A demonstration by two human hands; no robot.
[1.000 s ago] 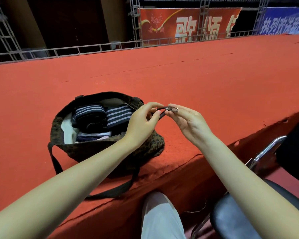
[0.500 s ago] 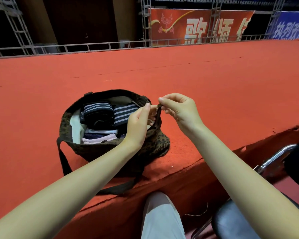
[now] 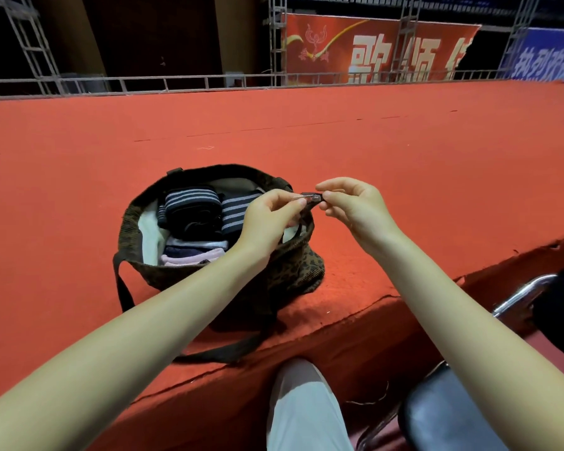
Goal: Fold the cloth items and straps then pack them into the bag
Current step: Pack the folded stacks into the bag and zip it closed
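A dark leopard-print bag (image 3: 300, 268) stands open on the red carpeted platform near its front edge. Inside lie folded cloth items: dark rolls with white stripes (image 3: 189, 203), and pale pink and white pieces (image 3: 192, 255). Above the bag's right rim, my left hand (image 3: 271, 213) and my right hand (image 3: 352, 206) both pinch a small dark strap end with a metal clip (image 3: 311, 198). The strap runs down towards the bag's rim, partly hidden behind my left hand.
The bag's long dark shoulder strap (image 3: 215, 353) trails over the platform edge (image 3: 339, 320). A black chair with a chrome arm (image 3: 521, 294) stands at the lower right. My pale trouser leg (image 3: 303, 408) is below. Metal railing and banners line the far side.
My hands have shifted slightly while working the strap's clip. The strap end hung upright half a second ago and is now held level between both hands.
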